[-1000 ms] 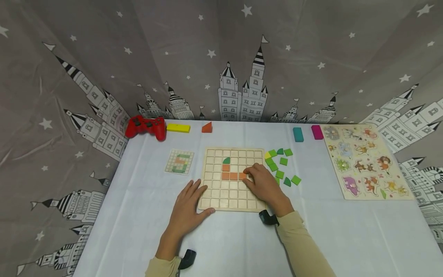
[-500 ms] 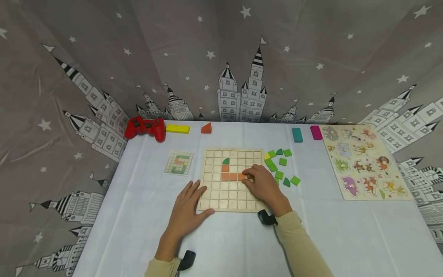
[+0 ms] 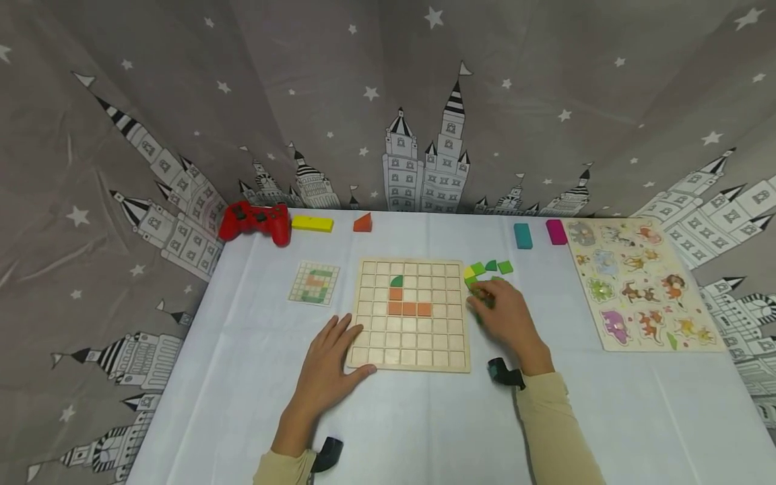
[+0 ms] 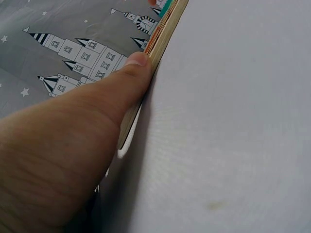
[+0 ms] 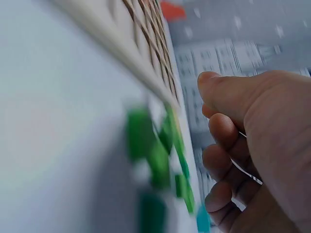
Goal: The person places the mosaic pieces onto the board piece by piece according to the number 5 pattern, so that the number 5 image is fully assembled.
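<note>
My left hand [image 3: 327, 367] rests at the lower left corner of a wooden grid board [image 3: 401, 358], fingers spread along its side. In the left wrist view its thumb [image 4: 133, 73] touches the board's edge. On the grid lie several orange square tiles [image 3: 409, 309] in an L and a dark green quarter-round tile [image 3: 397, 281]. My right hand [image 3: 506, 320] is over the loose green tiles [image 3: 477, 268] right of the board and partly hides them. In the right wrist view its fingers are loosely curled, with nothing visible between thumb and fingertips; the green tiles [image 5: 158, 162] appear blurred beside it.
A small pattern card [image 3: 314, 283] lies left of the board. Along the back are a red game controller [image 3: 256, 223], a yellow block [image 3: 312, 223], an orange triangular block [image 3: 362, 223], a teal block [image 3: 523, 236] and a magenta block [image 3: 556, 232]. An animal puzzle board [image 3: 642, 286] lies right.
My right hand has left the orange tile at the right end of the row and moved right, over the green tiles. The left hand has stayed in place.
</note>
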The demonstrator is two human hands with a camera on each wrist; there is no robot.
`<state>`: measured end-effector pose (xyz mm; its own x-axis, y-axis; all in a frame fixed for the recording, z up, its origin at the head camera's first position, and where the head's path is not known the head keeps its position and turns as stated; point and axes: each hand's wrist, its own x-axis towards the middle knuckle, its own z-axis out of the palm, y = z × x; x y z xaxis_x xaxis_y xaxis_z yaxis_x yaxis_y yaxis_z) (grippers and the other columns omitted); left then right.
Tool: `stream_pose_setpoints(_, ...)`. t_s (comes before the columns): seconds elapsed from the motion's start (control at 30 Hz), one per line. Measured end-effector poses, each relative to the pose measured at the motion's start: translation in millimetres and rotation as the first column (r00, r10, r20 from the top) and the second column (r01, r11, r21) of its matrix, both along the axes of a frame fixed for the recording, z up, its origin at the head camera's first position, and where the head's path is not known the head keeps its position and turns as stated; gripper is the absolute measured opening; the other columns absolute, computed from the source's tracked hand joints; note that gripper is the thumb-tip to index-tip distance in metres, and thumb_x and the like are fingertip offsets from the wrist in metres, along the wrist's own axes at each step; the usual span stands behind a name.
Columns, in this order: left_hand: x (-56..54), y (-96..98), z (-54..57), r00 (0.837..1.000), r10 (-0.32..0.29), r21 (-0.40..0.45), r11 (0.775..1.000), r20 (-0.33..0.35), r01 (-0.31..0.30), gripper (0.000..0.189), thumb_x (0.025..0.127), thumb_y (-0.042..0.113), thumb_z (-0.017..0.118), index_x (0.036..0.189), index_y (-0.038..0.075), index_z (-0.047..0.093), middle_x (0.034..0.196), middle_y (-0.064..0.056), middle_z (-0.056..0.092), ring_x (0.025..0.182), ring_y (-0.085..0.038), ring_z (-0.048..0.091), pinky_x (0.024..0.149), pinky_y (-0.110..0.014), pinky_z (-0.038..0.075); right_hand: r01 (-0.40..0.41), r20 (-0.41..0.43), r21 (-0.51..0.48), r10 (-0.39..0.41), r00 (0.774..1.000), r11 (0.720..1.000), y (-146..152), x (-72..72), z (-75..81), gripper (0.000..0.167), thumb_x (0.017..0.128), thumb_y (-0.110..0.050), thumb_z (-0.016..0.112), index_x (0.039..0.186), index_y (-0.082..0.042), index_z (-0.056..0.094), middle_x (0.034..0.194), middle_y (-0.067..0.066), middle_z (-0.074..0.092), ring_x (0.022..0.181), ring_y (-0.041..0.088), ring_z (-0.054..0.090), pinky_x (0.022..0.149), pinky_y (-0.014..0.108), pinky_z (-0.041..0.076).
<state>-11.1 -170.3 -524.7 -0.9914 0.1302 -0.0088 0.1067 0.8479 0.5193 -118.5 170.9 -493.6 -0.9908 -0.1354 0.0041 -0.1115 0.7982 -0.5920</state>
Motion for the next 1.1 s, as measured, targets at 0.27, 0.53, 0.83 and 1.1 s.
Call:
stream_pose_setpoints(0.27, -1.8, 0.2, 0.1, 1.0, -0.01, -0.005, 1.0, -0.003, 0.01, 0.084, 0.081, 0.062, 0.076, 0.15, 0.02, 0.051, 0.166, -0.006, 0.035, 0.157, -0.033, 0.023, 0.124, -0.062, 0.025, 0.091, 0.108, 0.037, -0.094, 0.99, 0.995, 64, -38.6, 4.5, 0.044, 0.1, -0.023, 0.066, 0.14, -0.008, 0.06, 0.112, 0.015, 0.06, 0.104, 0.031, 0.055, 0.09, 0.047, 0.049)
stream_pose_setpoints(0.53, 0.3, -0.1, 1.6, 1.0, -0.007, 0.007, 1.0, 0.001, 0.007, 0.083, 0.081, 0.061, 0.076, 0.149, 0.02, 0.052, 0.166, -0.006, 0.036, 0.157, -0.034, 0.023, 0.124, -0.062, 0.025, -0.009, 0.2, 0.041, 0.001, 0.98, 0.999, 83, -60.4, -0.3, 0.052, 0.1, -0.017, 0.064, 0.15, -0.008, 0.05, 0.12, 0.02, 0.057, 0.104, 0.033, 0.051, 0.092, 0.049, 0.046)
stream_pose_setpoints(0.83, 0.2, -1.1, 1.1, 1.0, -0.009, -0.002, 1.0, 0.001, 0.009, 0.083, 0.081, 0.062, 0.076, 0.149, 0.021, 0.051, 0.166, -0.006, 0.035, 0.157, -0.034, 0.023, 0.124, -0.061, 0.025, 0.033, 0.212, 0.065, -0.046, 0.976, 0.997, 77, -58.6, -4.6, 0.038, 0.101, -0.018, 0.063, 0.137, -0.006, 0.06, 0.112, 0.017, 0.055, 0.1, 0.03, 0.049, 0.085, 0.043, 0.045)
stream_pose_setpoints(1.1, -0.7, -0.8, 1.4, 1.0, -0.006, 0.003, 1.0, 0.015, 0.006, 0.083, 0.081, 0.06, 0.077, 0.15, 0.02, 0.051, 0.166, -0.006, 0.035, 0.157, -0.034, 0.022, 0.125, -0.061, 0.024, 0.08, 0.174, 0.05, -0.088, 0.981, 0.996, 74, -51.6, -3.5, 0.038, 0.101, -0.02, 0.063, 0.133, 0.0, 0.058, 0.11, 0.015, 0.053, 0.101, 0.03, 0.049, 0.086, 0.042, 0.045)
